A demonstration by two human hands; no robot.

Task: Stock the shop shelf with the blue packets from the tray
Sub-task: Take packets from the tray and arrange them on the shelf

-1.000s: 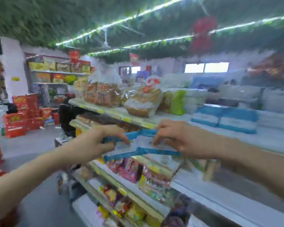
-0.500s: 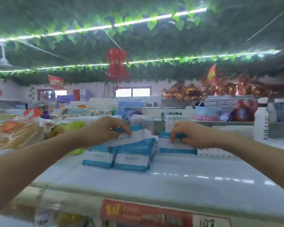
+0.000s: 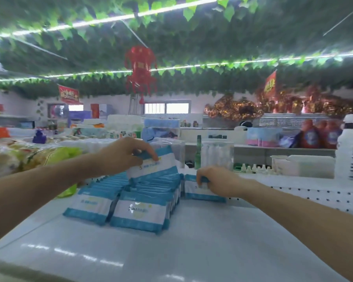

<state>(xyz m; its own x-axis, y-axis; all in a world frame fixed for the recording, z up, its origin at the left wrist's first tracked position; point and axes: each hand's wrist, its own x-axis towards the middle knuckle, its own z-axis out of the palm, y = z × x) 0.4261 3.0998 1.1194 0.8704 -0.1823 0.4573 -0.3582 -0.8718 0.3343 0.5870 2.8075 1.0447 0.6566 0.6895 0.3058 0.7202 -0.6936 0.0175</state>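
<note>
Fingers of the left hand [image 3: 123, 154] pinch the top edge of a flat blue-and-white plastic packet [image 3: 153, 164], holding it tilted above the back of the stocked rows. Fingers of the right hand [image 3: 216, 181] curl over the top of a second blue-and-white packet [image 3: 202, 191], which stands on its bottom edge just right of the rows, its long axis running across the shelf. Directly below the left hand's packet lie two leaning rows of the same packets [image 3: 139, 202], faces toward the camera, so its drop appears to be straight down and slightly forward into the right-hand row. The right hand's packet seems to start a third row and needs only a nudge leftward to touch its neighbours. Both rest on the white shelf top [image 3: 192, 247]. No tray is in view.
</note>
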